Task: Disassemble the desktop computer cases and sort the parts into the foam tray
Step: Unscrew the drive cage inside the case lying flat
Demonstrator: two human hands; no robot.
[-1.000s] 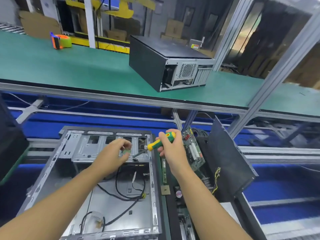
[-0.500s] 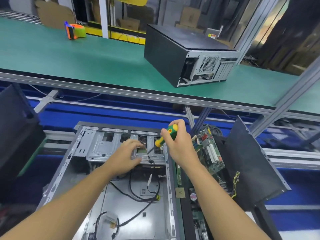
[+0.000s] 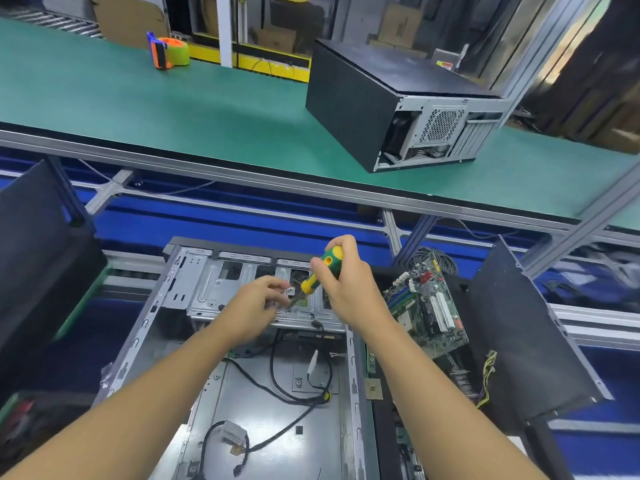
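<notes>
An open grey computer case [image 3: 166, 327] lies in front of me with loose black cables [image 3: 277, 382] on its floor. My right hand [image 3: 346, 285] grips a yellow-green screwdriver [image 3: 320, 270], its tip down on the metal drive cage [image 3: 221, 289] at the case's far end. My left hand [image 3: 256, 303] rests on the cage beside the tip, with its fingers curled at the shaft. I cannot tell whether they pinch it. A green motherboard [image 3: 429, 306] stands tilted to the right of the case.
A black side panel [image 3: 526, 341] leans at the right, and another black panel [image 3: 38, 258] at the left. On the green conveyor belt [image 3: 173, 109] beyond sit a closed black computer case [image 3: 374, 98] and an orange-green tape dispenser [image 3: 169, 51].
The screwdriver has tilted more upright, its tip now lower on the drive cage. My left hand has stayed by the tip. The camera view has shifted.
</notes>
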